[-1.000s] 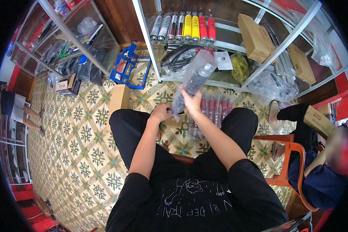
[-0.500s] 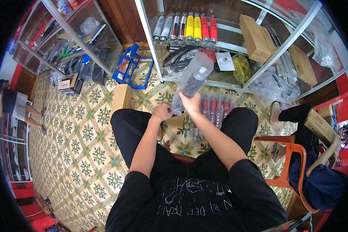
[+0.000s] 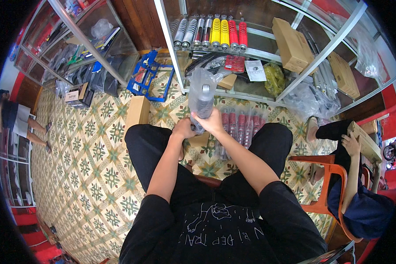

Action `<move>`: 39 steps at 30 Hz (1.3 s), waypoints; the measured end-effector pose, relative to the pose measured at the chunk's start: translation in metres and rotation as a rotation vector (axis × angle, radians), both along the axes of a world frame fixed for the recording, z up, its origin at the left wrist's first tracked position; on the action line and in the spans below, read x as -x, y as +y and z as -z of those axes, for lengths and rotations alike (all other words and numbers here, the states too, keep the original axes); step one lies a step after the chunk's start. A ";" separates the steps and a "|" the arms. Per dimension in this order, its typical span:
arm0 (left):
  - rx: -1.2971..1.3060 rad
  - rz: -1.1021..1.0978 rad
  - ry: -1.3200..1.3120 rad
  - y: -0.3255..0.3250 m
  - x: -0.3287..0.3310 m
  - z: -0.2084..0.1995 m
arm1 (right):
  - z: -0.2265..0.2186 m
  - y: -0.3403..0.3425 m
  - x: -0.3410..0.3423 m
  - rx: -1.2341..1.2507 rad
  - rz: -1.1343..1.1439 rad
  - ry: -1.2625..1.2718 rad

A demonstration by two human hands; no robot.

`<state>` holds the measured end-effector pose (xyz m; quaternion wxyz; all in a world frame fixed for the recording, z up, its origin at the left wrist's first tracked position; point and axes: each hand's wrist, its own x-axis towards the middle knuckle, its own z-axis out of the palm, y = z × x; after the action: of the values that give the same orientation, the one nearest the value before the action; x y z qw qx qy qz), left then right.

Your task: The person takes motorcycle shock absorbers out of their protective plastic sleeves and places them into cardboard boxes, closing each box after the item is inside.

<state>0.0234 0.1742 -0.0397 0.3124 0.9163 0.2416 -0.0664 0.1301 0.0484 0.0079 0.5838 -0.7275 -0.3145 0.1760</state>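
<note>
Between my knees I hold a dark grey shock absorber (image 3: 204, 97) inside a clear plastic bag (image 3: 197, 81), its end pointing away from me and nearly upright. My right hand (image 3: 212, 121) is wrapped round its middle, thumb along the side. Closed at the near end is my left hand (image 3: 183, 128), gripping the bottom of the bagged shock absorber; its fingertips are partly hidden. Just right of my hands, several red-spring shock absorbers (image 3: 242, 125) in clear bags lie on the floor. A piece of cardboard (image 3: 199, 141) shows beneath my hands.
An upright cardboard box (image 3: 138, 111) stands by my left knee. Beyond it is a blue metal frame (image 3: 150, 77). A glass cabinet ahead holds a row of shock absorbers (image 3: 215, 31). At right, a person holding a box (image 3: 366, 141) sits on an orange chair (image 3: 329, 182).
The bagged shock absorber has swung from leaning right to nearly upright, and my right hand came left and nearer with it. The seated person's box has shifted, a hand now on its side.
</note>
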 end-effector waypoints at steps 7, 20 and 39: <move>0.000 0.087 0.072 0.004 0.002 0.008 | 0.019 0.000 -0.004 -0.061 0.009 0.016; 0.150 0.081 -0.156 0.003 -0.003 -0.032 | 0.044 -0.015 -0.004 -0.070 -0.020 -0.180; -0.026 -0.034 -0.727 -0.025 0.003 -0.118 | 0.071 -0.018 0.004 0.098 -0.023 -0.474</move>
<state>0.0208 0.1491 0.0778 0.3674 0.8798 0.1306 0.2720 0.1263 0.0303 -0.0629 0.4555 -0.7723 -0.4422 0.0221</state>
